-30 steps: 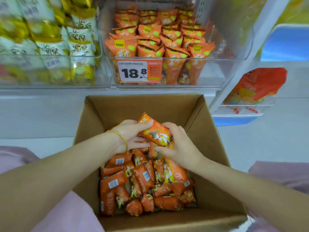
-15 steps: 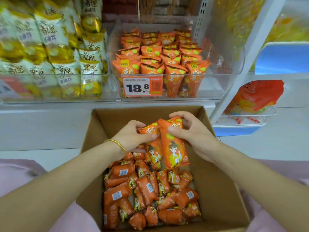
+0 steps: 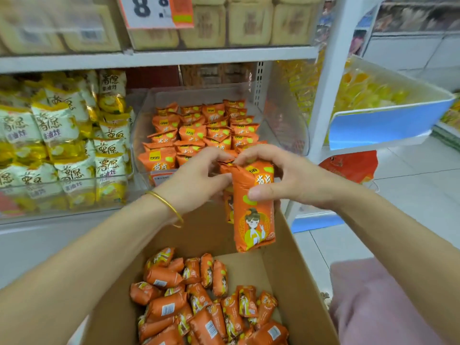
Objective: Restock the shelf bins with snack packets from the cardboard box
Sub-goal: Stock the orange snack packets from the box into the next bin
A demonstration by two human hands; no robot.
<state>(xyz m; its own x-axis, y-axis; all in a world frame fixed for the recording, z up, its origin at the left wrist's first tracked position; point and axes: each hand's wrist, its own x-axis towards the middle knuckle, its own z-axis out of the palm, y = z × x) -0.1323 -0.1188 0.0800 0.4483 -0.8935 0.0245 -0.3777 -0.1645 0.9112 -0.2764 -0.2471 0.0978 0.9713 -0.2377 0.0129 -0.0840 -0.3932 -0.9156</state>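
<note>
a: packets [image 3: 254, 215], where?
b: upright above the box [image 3: 293, 270], six o'clock of the orange bin [image 3: 286, 125].
a: grip?
b: right hand [image 3: 293, 180] wraps the front one; left hand [image 3: 196, 180] pinches their tops.

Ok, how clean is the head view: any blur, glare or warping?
Head view: even light, no hard shadows; left hand, right hand and the held orange packets are sharp; the top-shelf beige packs and the pink fabric at lower right are smeared; the white upright leans, wide-angle warp.
</note>
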